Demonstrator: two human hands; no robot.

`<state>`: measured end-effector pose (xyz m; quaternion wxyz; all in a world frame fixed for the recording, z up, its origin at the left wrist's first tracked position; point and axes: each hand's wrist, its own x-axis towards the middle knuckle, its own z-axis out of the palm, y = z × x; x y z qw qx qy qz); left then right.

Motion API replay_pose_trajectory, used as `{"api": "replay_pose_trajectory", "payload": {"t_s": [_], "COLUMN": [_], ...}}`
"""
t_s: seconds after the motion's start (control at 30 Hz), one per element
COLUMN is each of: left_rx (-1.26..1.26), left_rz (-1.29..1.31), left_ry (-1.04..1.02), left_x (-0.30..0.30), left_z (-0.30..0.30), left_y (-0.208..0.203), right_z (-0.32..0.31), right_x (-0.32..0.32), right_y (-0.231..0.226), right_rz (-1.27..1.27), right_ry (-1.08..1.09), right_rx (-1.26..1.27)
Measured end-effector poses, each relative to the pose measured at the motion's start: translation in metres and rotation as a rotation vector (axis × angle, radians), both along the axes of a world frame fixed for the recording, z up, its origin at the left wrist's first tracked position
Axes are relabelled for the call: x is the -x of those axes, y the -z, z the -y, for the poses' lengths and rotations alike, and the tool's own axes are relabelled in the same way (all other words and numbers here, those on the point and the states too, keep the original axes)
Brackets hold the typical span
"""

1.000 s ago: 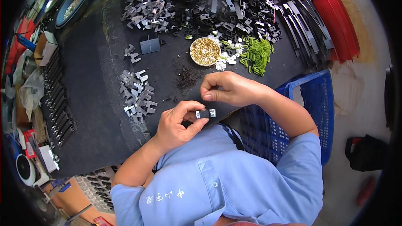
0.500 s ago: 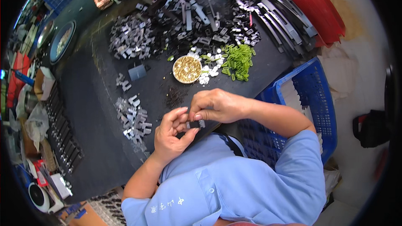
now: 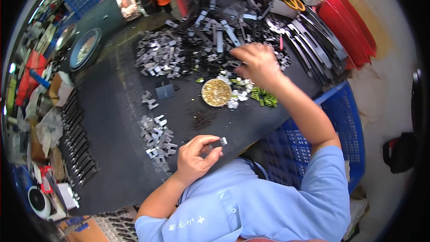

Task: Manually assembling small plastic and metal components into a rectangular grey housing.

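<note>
Near the table's front edge, my left hand (image 3: 197, 154) is closed, pinching a small dark metal piece with a silver end (image 3: 219, 143) between thumb and fingers. My right hand (image 3: 260, 65) reaches out over the near side of a heap of dark flat metal parts (image 3: 219, 36). Its fingers are stretched and its thumb is apart, with nothing visible in them. Below that hand lie small green loops (image 3: 264, 98) and white plastic pieces (image 3: 234, 103), partly covered by my forearm. Beside them stands a round dish of small gold-coloured pins (image 3: 216, 92).
Small bent metal clips form a big pile (image 3: 159, 54) and a smaller one (image 3: 157, 141). A dark square block (image 3: 165, 92) lies between them. Dark assembled pieces (image 3: 78, 139) line the left side. Long metal strips (image 3: 316, 40), red trays (image 3: 347, 27) and a blue crate (image 3: 354, 130) are at right.
My right hand has left my left hand and moved up and away to the dark metal heap. The left hand keeps the small metal piece. The view has shifted slightly.
</note>
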<state>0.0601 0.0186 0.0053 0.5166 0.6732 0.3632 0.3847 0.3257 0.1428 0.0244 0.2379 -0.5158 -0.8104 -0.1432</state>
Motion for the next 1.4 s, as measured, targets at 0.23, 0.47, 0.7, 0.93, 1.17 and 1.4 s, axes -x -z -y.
{"api": "replay_pose_trajectory", "payload": {"t_s": [0.23,0.47,0.7,0.93,1.17,1.4], "left_rx": [0.824,0.587,0.401,0.059,-0.122,-0.241], "left_rz": [0.558,0.411,0.219,-0.065,-0.159,-0.205], "left_ry": [0.117,0.066,-0.055,-0.120,-0.155,-0.148], "left_x": [0.013,0.020,0.037,0.026,0.015,0.010], "left_z": [0.007,0.017,0.012,0.009,0.009,0.005], "left_y": [0.008,0.009,0.008,0.013,0.012,0.008], "right_z": [-0.025,0.024,0.125,0.120,0.127,0.129], "right_x": [-0.038,-0.032,-0.007,0.035,0.057,0.071], "right_y": [0.033,-0.009,0.029,0.012,0.020,0.009], "right_rz": [-0.013,-0.633,-0.271,-0.154,-0.228,-0.183], "right_ry": [0.137,0.192,-0.512,-0.376,-0.435,-0.467], "right_rx": [0.158,0.314,0.479,0.446,0.451,0.316]}}
